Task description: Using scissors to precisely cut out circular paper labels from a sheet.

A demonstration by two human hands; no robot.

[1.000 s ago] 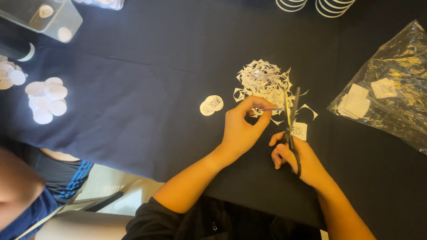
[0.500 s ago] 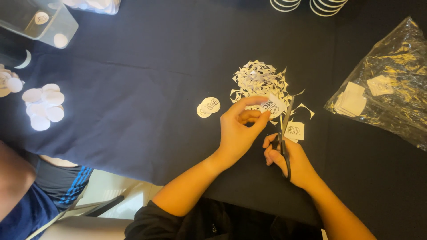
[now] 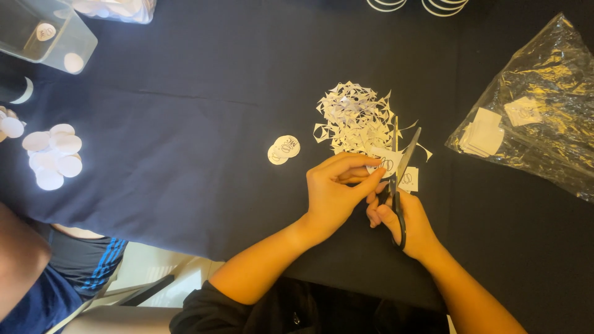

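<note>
Right hand [image 3: 405, 226] grips black scissors [image 3: 399, 185], blades parted around a small printed paper piece [image 3: 385, 162] pinched in the left hand [image 3: 334, 192] just above the dark tablecloth [image 3: 204, 124]. Beyond lie a pile of white scraps [image 3: 356, 117] and two cut paper circles [image 3: 283, 149].

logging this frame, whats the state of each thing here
left hand: pinching the paper piece
paper piece: held between the open blades
scissors: open, in the right hand
scrap pile: loose on the cloth
plastic bag: lying flat, squares inside
clear box: open
</note>
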